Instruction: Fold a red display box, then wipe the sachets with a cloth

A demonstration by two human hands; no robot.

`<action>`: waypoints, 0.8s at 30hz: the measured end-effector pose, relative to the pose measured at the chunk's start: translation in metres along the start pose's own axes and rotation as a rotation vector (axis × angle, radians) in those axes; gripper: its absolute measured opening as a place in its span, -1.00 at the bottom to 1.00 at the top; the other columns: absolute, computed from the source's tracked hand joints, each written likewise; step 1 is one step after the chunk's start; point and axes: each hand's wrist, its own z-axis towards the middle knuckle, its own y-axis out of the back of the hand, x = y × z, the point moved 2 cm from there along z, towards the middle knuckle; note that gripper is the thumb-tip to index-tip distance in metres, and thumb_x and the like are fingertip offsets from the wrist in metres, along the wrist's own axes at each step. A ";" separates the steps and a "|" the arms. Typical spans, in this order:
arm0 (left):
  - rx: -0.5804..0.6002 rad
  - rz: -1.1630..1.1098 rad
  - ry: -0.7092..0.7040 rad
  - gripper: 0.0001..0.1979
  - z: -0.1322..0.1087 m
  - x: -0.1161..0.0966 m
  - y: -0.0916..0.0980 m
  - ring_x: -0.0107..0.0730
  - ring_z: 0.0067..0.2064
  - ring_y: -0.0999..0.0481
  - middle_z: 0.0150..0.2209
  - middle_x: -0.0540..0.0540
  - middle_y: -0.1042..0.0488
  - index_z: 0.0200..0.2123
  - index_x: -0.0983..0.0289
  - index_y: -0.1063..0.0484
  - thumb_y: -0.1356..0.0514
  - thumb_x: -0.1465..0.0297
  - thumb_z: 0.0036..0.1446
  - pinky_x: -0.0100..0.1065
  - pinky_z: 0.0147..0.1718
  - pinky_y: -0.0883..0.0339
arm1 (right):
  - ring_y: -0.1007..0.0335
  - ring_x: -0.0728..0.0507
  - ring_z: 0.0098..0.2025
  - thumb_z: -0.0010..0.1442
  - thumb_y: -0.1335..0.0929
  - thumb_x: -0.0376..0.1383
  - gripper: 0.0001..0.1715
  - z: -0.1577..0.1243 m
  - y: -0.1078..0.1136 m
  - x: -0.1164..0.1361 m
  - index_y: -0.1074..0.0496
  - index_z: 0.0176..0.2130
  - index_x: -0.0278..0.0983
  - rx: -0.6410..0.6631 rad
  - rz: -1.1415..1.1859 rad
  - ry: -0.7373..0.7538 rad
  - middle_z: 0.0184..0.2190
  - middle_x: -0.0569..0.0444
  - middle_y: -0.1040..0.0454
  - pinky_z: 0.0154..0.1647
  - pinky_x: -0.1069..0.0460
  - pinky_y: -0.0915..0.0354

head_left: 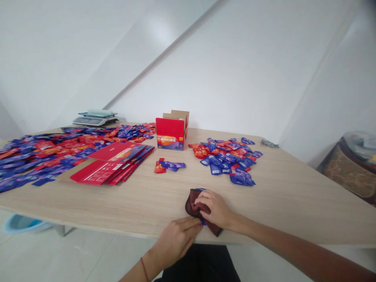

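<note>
My right hand (216, 209) rests on a dark red cloth pouch (194, 204) at the table's near edge, fingers curled over it. A bit of blue shows under the pouch. My left hand (176, 239) reaches up from below the edge, its fingers pinching the pouch's lower side. A small group of red and blue sachets (169, 165) lies just beyond the pouch. An open red box (171, 133) stands upright in the middle of the table.
A pile of red and blue sachets (227, 156) lies right of the box, a far larger spread (44, 152) on the left. Flat red cartons (113, 162) are stacked left of centre. A scale (95, 117) sits at the back left. A blue basin (20, 224) is on the floor.
</note>
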 end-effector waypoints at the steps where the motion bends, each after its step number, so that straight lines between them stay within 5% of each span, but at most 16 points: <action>1: 0.002 -0.003 0.004 -0.63 0.000 0.000 0.000 -0.24 0.19 -0.53 0.13 0.18 -0.55 0.23 0.25 -0.40 -0.02 0.49 0.45 -0.23 0.24 -0.39 | -0.41 -0.20 -0.02 0.09 -0.42 -0.46 -0.67 0.001 0.000 0.001 -0.55 -0.14 -0.15 0.010 -0.016 0.003 -0.11 0.06 -0.55 0.04 -0.09 -0.31; 24: 0.005 0.009 0.010 -0.59 -0.003 0.002 -0.001 -0.27 0.27 -0.47 0.25 0.15 -0.48 0.26 0.22 -0.39 -0.07 0.52 0.40 -0.25 0.31 -0.31 | -0.46 -0.19 -0.08 0.01 -0.44 -0.46 -0.70 0.065 0.007 -0.074 -0.59 -0.22 -0.20 0.016 -0.069 -0.120 -0.20 0.04 -0.59 -0.03 -0.02 -0.25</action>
